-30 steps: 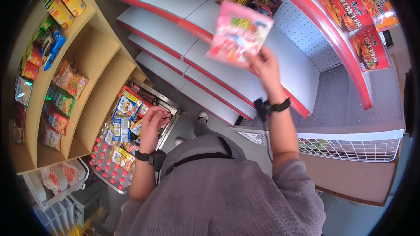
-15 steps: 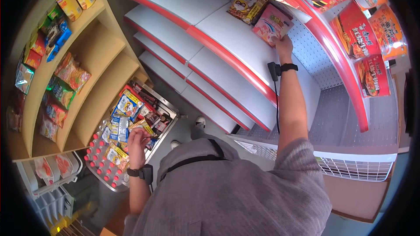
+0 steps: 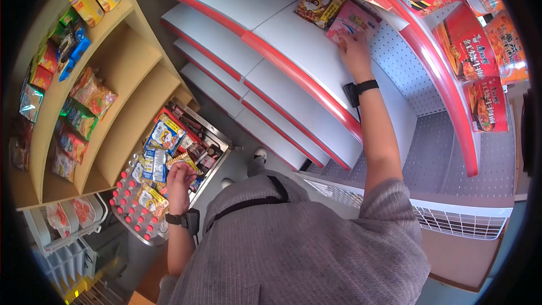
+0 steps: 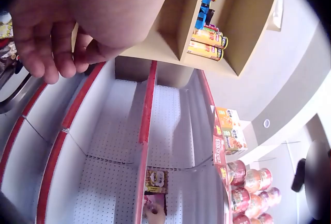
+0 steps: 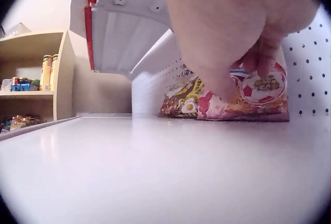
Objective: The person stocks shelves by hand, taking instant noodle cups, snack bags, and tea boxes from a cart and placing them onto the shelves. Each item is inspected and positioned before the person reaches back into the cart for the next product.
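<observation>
A pink snack packet [image 3: 354,21] stands upright on the upper white shelf [image 3: 302,39], against a yellow-and-brown snack packet [image 3: 320,7]. My right hand [image 3: 357,56] reaches in over the shelf, and its thumb and fingers touch the front of the pink packet [image 5: 258,92]. Part of that packet is hidden behind the hand in the right wrist view. My left hand [image 3: 179,183] hangs with loosely bent fingers above a metal cart [image 3: 212,130] of snacks and holds nothing. The same hand [image 4: 67,32] fills the upper left of the left wrist view.
Red-edged shelves [image 3: 220,62] run below the upper one. Wooden shelves [image 3: 127,70] with snack bags stand at left. Red-capped bottles [image 3: 132,206] sit in the cart. Red noodle boxes [image 3: 466,45] line the right, above a white wire basket [image 3: 451,217].
My right hand has carried the pink packet from in front of the shelves onto the upper shelf, and its fingers have since shifted across the packet's front. The left hand has dropped slightly.
</observation>
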The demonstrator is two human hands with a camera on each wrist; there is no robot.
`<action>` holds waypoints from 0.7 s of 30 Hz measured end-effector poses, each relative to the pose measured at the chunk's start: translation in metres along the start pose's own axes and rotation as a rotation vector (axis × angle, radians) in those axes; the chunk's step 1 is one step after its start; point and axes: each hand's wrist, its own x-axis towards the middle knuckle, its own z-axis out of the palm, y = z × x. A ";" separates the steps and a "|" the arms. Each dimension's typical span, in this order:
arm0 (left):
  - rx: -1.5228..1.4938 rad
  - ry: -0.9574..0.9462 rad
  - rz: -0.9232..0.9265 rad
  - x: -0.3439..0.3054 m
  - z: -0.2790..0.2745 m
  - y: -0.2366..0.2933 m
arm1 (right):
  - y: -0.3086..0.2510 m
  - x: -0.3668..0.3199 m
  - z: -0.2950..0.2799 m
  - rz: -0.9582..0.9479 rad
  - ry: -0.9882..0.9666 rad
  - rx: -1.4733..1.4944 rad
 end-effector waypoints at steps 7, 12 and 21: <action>-0.021 -0.040 0.027 0.004 -0.002 -0.009 | 0.012 -0.002 0.014 0.004 -0.020 -0.016; -0.001 -0.020 0.003 0.000 -0.004 -0.010 | 0.014 0.000 0.017 0.035 -0.055 0.018; 0.002 -0.008 -0.014 -0.005 -0.023 -0.021 | 0.001 -0.006 0.005 0.041 -0.115 -0.006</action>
